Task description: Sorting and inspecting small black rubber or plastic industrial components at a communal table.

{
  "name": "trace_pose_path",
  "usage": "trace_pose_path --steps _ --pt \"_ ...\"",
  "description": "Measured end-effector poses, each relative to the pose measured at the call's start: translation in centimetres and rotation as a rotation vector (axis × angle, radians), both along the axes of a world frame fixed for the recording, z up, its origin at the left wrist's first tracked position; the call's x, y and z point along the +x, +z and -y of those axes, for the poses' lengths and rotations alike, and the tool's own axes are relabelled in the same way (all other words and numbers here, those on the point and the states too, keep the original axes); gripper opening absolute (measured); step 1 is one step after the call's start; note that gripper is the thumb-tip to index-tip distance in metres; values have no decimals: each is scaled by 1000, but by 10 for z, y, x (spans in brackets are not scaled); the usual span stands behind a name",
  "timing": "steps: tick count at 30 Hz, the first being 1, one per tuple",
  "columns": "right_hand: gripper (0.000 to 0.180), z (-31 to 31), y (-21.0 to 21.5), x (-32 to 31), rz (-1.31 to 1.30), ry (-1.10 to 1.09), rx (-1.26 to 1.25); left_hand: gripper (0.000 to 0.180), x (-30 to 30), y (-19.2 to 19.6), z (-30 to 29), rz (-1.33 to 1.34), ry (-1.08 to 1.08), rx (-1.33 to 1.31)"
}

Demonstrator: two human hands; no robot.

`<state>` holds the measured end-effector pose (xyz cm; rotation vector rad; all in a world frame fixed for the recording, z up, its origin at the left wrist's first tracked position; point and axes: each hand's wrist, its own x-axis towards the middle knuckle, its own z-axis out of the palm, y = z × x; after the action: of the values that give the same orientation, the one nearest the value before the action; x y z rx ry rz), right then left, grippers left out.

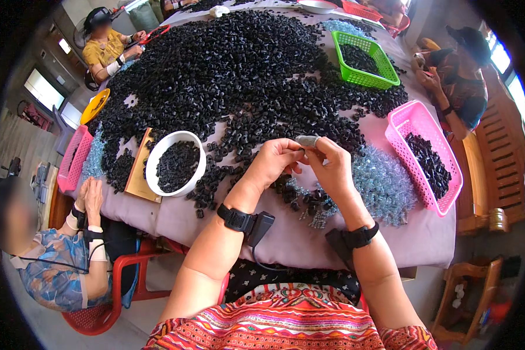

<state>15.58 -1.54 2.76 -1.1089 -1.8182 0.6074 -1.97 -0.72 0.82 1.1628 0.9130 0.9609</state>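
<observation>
My left hand (276, 161) and my right hand (334, 173) meet above the table, fingertips pinched together. Between them is a small black plastic piece (301, 150), mostly hidden by the fingers. A grey finger cover (307, 140) sits on a finger of my right hand. Just beyond my hands spreads a big heap of small black plastic pieces (227, 64). Beside my right hand lies a pile of clear bluish plastic pieces (382, 184). Left of my left hand stands a white round bowl (150, 170) with black pieces inside. Both my wrists wear black straps with small boxes.
A pink basket (398, 123) with black pieces stands at the right, a green basket (368, 78) farther back. A wooden board (137, 179) lies by the bowl. Another pink basket (76, 157) and a yellow plate (95, 106) are at far left. Several people sit around the table.
</observation>
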Motion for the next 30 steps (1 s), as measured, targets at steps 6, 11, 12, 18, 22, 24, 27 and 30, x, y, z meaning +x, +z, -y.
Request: trace_pose_path --steps 6,11,12,18,22,24,27,30 --pt "21 -11 -16 8 -143 17 -117 15 5 1 -2 8 15 31" --pt "14 -6 -6 2 -292 31 -214 13 6 1 -1 -13 31 10" --pt "14 -5 -5 2 -271 30 -180 12 6 1 -1 -35 27 4" --pt "17 -1 -1 4 -162 24 -152 12 8 -3 -2 -46 13 6" --pt "20 -1 1 0 -91 36 -55 11 4 -2 -3 -4 34 -9" --pt "16 -2 -1 -1 -107 29 -51 11 4 -3 -3 -13 44 25" --pt "11 -2 -1 -2 -33 9 -12 14 -1 1 -4 -19 70 9" --pt "9 -5 -3 -4 -181 -35 -46 15 -6 7 -8 -25 327 40"
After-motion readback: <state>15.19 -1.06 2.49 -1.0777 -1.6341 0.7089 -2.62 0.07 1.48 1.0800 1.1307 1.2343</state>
